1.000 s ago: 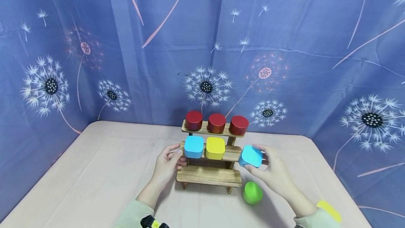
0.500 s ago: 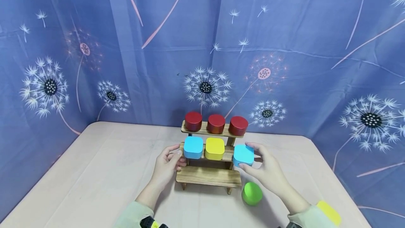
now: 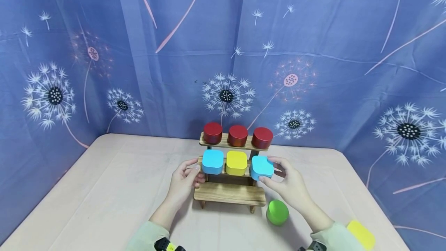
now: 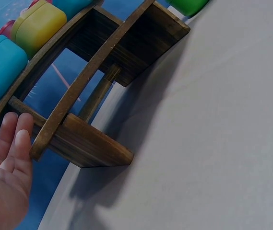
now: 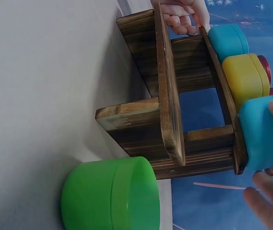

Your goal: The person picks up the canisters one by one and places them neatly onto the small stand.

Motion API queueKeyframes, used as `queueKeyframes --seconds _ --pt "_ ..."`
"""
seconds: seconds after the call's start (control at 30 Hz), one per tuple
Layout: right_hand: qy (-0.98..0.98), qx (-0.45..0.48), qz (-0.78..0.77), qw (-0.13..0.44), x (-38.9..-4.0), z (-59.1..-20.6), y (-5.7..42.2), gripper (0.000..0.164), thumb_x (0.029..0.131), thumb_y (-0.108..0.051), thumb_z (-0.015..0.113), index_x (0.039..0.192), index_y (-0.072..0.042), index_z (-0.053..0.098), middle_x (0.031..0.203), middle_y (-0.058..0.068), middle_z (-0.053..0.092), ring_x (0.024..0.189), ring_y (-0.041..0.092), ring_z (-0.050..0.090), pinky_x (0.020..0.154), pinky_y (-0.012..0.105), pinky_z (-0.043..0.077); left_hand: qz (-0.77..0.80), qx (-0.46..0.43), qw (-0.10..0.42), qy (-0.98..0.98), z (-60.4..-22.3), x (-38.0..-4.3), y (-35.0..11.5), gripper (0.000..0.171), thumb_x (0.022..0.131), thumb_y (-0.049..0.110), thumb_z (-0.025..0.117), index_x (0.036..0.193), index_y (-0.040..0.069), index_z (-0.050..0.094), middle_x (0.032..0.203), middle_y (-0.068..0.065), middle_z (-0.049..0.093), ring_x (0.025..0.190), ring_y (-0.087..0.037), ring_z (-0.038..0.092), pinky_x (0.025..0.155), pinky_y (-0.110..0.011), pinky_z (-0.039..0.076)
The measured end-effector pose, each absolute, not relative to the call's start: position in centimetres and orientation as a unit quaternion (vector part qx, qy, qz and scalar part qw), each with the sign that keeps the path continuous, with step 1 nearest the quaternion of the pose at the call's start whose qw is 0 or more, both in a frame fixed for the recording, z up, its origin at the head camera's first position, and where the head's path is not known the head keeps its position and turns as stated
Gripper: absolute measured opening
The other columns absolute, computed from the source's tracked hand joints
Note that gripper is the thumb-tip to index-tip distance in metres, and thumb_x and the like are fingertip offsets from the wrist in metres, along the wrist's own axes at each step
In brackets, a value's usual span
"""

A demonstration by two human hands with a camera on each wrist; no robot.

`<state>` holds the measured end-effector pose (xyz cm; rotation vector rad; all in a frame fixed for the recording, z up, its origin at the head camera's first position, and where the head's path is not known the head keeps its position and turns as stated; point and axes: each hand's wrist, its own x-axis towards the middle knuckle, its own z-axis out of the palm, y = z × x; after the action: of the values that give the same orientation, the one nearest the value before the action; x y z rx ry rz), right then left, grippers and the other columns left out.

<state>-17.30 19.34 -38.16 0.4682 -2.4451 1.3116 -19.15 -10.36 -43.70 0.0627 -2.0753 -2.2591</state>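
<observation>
A three-tier wooden display stand (image 3: 230,193) stands on the table. My left hand (image 3: 186,175) grips the left end of its middle tier between thumb and fingers. On that tier sit a light-blue rounded-square lidded box (image 3: 213,161) and a yellow one (image 3: 236,162). At the tier's right end, my right hand (image 3: 290,183) pinches a second light-blue box (image 3: 262,167), thumb at the front and fingers behind. The right wrist view shows this blue box (image 5: 263,134) at the shelf's edge, in line with the yellow box (image 5: 244,76).
Three round red tins (image 3: 238,135) line the top tier. A green round container (image 3: 277,212) stands on the table right of the stand, below my right forearm. A yellow box (image 3: 361,235) lies near the right sleeve. A blue dandelion curtain (image 3: 167,69) hangs behind the table.
My right hand has brought the second blue box leftward, from beyond the stand's right side to the middle tier's right end. My left hand keeps its hold on the stand.
</observation>
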Motion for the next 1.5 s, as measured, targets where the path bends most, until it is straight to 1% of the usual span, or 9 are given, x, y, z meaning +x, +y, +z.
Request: queueKeyframes --seconds 0.1,0.2,0.4,0.57,0.73,0.93,1.03,1.23,1.5 --pt "-0.862 0.157 0.451 0.169 -17.3 -38.2 19.2 0.053 0.073 -0.015 0.081 0.120 -0.006 0.059 0.116 0.010 0.063 0.094 0.015 0.061 0.077 0.033 0.056 -0.734 0.018 0.037 -0.678 -43.7 -19.2 -10.3 0.038 0.096 0.016 0.055 0.131 0.003 0.049 0.081 -0.008 0.069 0.066 -0.009 0.065 0.058 -0.020 0.053" --pt "-0.863 0.161 0.445 0.174 -17.2 -38.3 19.3 0.052 0.073 -0.015 0.081 0.120 -0.008 0.059 0.116 0.009 0.060 0.089 0.010 0.058 0.073 0.032 0.056 -0.732 0.017 0.038 -0.680 -43.8 -19.2 -10.3 0.038 0.096 0.016 0.055 0.131 0.003 0.049 0.081 -0.008 0.069 0.066 -0.009 0.065 0.058 -0.020 0.053" --pt "-0.862 0.176 0.442 0.176 -17.3 -38.5 19.4 0.053 0.074 -0.009 0.079 0.123 -0.005 0.058 0.113 0.011 0.058 0.089 0.014 0.060 0.074 0.032 0.056 -0.728 0.019 0.039 -0.685 -43.9 -19.2 -10.4 0.036 0.096 0.016 0.055 0.130 0.004 0.050 0.080 -0.006 0.068 0.067 -0.012 0.066 0.059 -0.021 0.054" --pt "-0.868 0.162 0.437 0.174 -17.3 -38.7 19.3 0.056 0.074 -0.010 0.079 0.125 -0.004 0.056 0.110 0.010 0.060 0.090 0.015 0.062 0.076 0.034 0.056 -0.727 0.021 0.037 -0.685 -43.8 -19.2 -10.3 0.036 0.096 0.016 0.055 0.130 0.004 0.051 0.080 -0.006 0.068 0.068 -0.011 0.066 0.059 -0.021 0.054" --pt "-0.873 0.156 0.428 0.176 -17.2 -38.8 19.3 0.060 0.074 -0.012 0.080 0.127 -0.004 0.053 0.116 0.011 0.059 0.093 0.021 0.062 0.079 0.034 0.055 -0.730 0.021 0.034 -0.682 -43.7 -19.2 -10.3 0.038 0.096 0.016 0.055 0.131 0.003 0.050 0.082 -0.008 0.068 0.067 -0.010 0.066 0.059 -0.020 0.053" --pt "-0.877 0.158 0.421 0.168 -16.9 -39.1 20.0 0.064 0.075 -0.018 0.080 0.131 -0.007 0.050 0.125 0.009 0.057 0.096 0.024 0.062 0.080 0.032 0.053 -0.730 0.021 0.035 -0.682 -43.7 -19.2 -10.4 0.037 0.096 0.017 0.055 0.130 0.004 0.050 0.080 -0.005 0.068 0.067 -0.010 0.066 0.058 -0.020 0.053" --pt "-0.881 0.157 0.415 0.162 -16.7 -39.2 20.4 0.063 0.076 -0.019 0.079 0.131 -0.009 0.050 0.126 0.008 0.057 0.098 0.025 0.062 0.081 0.033 0.053 -0.728 0.016 0.038 -0.684 -43.8 -19.2 -10.4 0.037 0.096 0.018 0.055 0.130 0.003 0.050 0.079 -0.004 0.068 0.067 -0.010 0.066 0.058 -0.021 0.053" --pt "-0.888 0.155 0.406 0.153 -16.3 -39.6 21.3 0.061 0.077 -0.018 0.077 0.130 -0.005 0.050 0.126 0.011 0.057 0.099 0.023 0.061 0.081 0.033 0.052 -0.728 0.013 0.039 -0.684 -43.9 -19.3 -10.4 0.037 0.096 0.017 0.055 0.129 0.003 0.050 0.078 -0.003 0.068 0.067 -0.010 0.066 0.058 -0.021 0.054" --pt "-0.897 0.153 0.394 0.132 -15.4 -40.7 22.3 0.055 0.076 -0.018 0.079 0.123 -0.005 0.055 0.124 0.010 0.060 0.099 0.023 0.062 0.080 0.032 0.052 -0.735 0.021 0.031 -0.677 -43.6 -19.2 -10.4 0.037 0.096 0.016 0.054 0.131 0.004 0.049 0.081 -0.007 0.068 0.068 -0.010 0.066 0.059 -0.020 0.053"
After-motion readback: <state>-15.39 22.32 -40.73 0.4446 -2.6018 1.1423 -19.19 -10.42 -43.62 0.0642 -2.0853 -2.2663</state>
